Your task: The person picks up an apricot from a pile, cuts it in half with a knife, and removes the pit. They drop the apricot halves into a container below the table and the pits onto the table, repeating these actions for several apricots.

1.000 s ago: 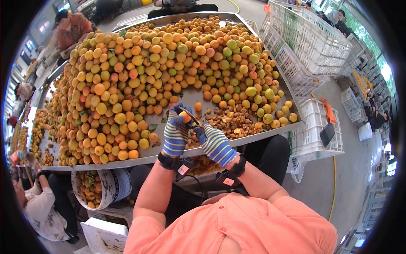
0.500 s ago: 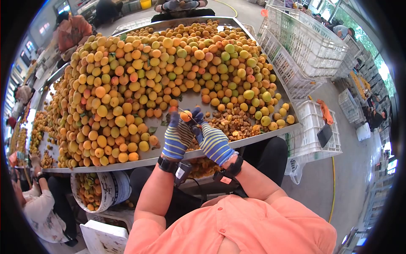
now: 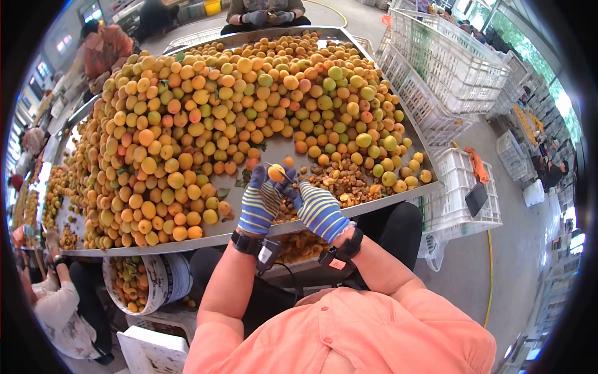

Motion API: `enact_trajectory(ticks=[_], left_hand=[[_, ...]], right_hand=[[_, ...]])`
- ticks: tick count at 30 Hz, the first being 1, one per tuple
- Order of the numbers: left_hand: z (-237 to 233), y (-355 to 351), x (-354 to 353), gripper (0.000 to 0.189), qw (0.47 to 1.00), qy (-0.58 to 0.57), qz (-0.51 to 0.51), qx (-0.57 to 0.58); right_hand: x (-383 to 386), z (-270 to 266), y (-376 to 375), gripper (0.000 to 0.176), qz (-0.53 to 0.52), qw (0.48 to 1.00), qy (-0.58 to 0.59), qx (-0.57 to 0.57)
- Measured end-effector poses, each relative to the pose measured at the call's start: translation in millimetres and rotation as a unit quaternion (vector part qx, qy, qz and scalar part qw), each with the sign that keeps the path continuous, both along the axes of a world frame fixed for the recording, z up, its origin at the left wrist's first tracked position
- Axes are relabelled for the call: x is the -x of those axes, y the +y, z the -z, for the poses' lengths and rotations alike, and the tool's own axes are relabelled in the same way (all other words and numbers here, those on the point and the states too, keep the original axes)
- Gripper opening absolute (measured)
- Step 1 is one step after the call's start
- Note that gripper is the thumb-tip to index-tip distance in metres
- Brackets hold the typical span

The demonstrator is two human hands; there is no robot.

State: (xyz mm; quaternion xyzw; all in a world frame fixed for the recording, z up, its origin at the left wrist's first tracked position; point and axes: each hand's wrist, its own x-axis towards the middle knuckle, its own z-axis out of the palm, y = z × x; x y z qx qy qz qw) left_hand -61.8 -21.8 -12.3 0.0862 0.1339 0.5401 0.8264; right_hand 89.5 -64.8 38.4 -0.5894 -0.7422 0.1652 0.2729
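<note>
My left hand [image 3: 260,204], in a blue and yellow striped glove with dark fingertips, holds up an apricot [image 3: 276,174] between thumb and fingers at the tray's near edge. In a matching glove, my right hand [image 3: 319,210] grips a thin small knife [image 3: 286,178]. Its narrow blade lies against the apricot; the handle is mostly hidden by my fingers. Just beyond my fingertips, a single apricot [image 3: 288,161] rests on the metal tray. Brown apricot pits and scraps [image 3: 339,181] are heaped beside my right hand.
A large pile of apricots [image 3: 187,131] covers much of the metal tray [image 3: 386,201]. Below its edge stands a white bucket [image 3: 163,280] of fruit. White crates [image 3: 448,68] are stacked at right, and an orange cloth [image 3: 476,165] hangs over another. Co-workers sit opposite and at left.
The apricot in my left hand has turned a little, and the blade lies at a slightly different angle on it. Opposite, the co-worker's gloved hands have come further into view.
</note>
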Motion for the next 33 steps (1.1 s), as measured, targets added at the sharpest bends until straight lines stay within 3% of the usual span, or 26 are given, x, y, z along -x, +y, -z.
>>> enact_trajectory(ticks=[1, 5, 9, 13, 15, 16, 17, 18, 19, 20, 21, 22, 24, 26, 28, 31, 32, 33], left_hand=[[-9.3, -3.2, -2.2, 0.052, 0.999, -0.01, 0.036, 0.025], [-22.8, -9.2, -8.7, 0.046, 0.998, 0.029, 0.042, -0.048], [-27.5, -7.3, -6.5, 0.033, 0.933, 0.33, -0.056, -0.129], [-35.4, -14.2, -13.8, 0.035, 0.941, 0.295, -0.103, -0.126], [-14.2, -12.9, -6.3, 0.04, 0.995, 0.051, 0.005, -0.086], [-2.2, -7.9, -2.7, 0.042, 0.993, -0.066, 0.075, -0.057], [5.2, -5.4, -2.7, 0.044, 0.992, -0.065, 0.098, -0.047], [12.4, -2.7, -3.4, 0.045, 0.99, -0.063, 0.121, -0.036], [19.0, -0.7, -4.2, 0.047, 0.987, -0.062, 0.144, -0.026], [-11.6, -15.4, -9.6, 0.047, 0.995, 0.071, 0.061, 0.021], [3.9, -6.9, -6.2, 0.048, 0.994, 0.098, 0.053, -0.021], [10.7, -1.9, -1.1, 0.045, 0.99, 0.124, 0.042, -0.045], [81.4, 39.5, 16.4, 0.034, 0.987, 0.09, 0.065, -0.115], [-108.1, -42.5, -27.4, 0.026, 0.909, 0.415, -0.018, -0.019], [-106.7, -45.6, -30.4, 0.022, 0.886, 0.452, -0.043, -0.092], [-104.9, -50.2, -33.8, 0.019, 0.885, 0.452, -0.037, -0.109], [-85.0, -80.4, -62.7, 0.019, 0.885, 0.449, -0.026, -0.118], [-82.8, -60.7, -36.0, 0.02, 0.893, 0.432, -0.003, -0.126]], right_hand=[[1.5, -5.4, -1.8, 0.028, 0.0, 1.0, 0.01, -0.01], [0.2, 5.5, -0.4, 0.033, -0.005, 1.0, -0.02, 0.023], [-5.2, 5.4, -1.3, 0.033, -0.021, 1.0, 0.001, 0.019], [-6.6, -2.1, -2.8, 0.033, -0.024, 0.998, 0.028, 0.048], [-5.2, -8.3, -4.3, 0.028, -0.002, 0.996, 0.002, 0.087], [-9.0, 11.5, -1.4, 0.023, -0.084, 0.996, 0.017, -0.024], [-10.1, -16.0, -10.4, 0.027, -0.062, 0.993, -0.027, 0.098], [-14.1, 11.5, -6.9, 0.03, -0.074, 0.997, -0.007, 0.005], [-16.3, 27.2, -3.3, 0.032, -0.064, 0.997, -0.004, 0.048], [-11.8, 25.3, -8.5, 0.029, -0.039, 0.999, -0.006, 0.023], [-5.6, 2.0, -15.6, 0.024, -0.009, 0.998, -0.032, 0.057], [-4.5, 12.3, -13.6, 0.02, -0.008, 0.999, -0.007, 0.036], [-0.1, 22.3, -7.9, 0.019, -0.004, 0.998, -0.001, 0.068], [3.7, 19.1, -9.3, 0.021, 0.023, 0.994, 0.049, 0.096], [11.0, 39.1, 0.4, 0.02, 0.017, 0.996, 0.073, 0.041], [22.3, 146.5, 55.3, 0.02, -0.095, 0.992, -0.068, -0.041], [20.6, 140.9, 51.3, 0.02, -0.1, 0.995, 0.012, -0.006], [19.0, 129.1, 42.5, 0.02, -0.087, 0.995, 0.053, 0.007]])
